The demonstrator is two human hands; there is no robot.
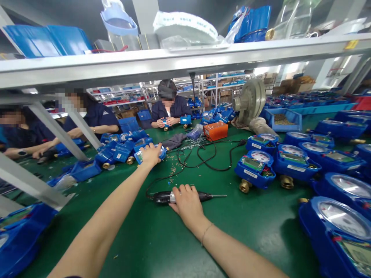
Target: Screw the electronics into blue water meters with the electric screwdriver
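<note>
My right hand (187, 199) is wrapped over a black electric screwdriver (162, 197) lying on the green table, its thin bit pointing right. Farther off, my left hand (151, 155) grips a blue water meter (162, 153) from above, fingers bent over its top. That meter sits at the right end of a group of blue meters (118, 152). Small loose screws (173, 170) are scattered between the two hands. A black cord (162, 178) runs from the screwdriver's rear end toward the back.
Rows of blue water meters (255, 170) with brass fittings stand on the right. An orange bin (215, 131), a blower (251, 102) and a blue tray (282, 120) of small parts are at the back. A metal shelf (185, 61) crosses overhead. Co-workers (171, 104) sit opposite and left.
</note>
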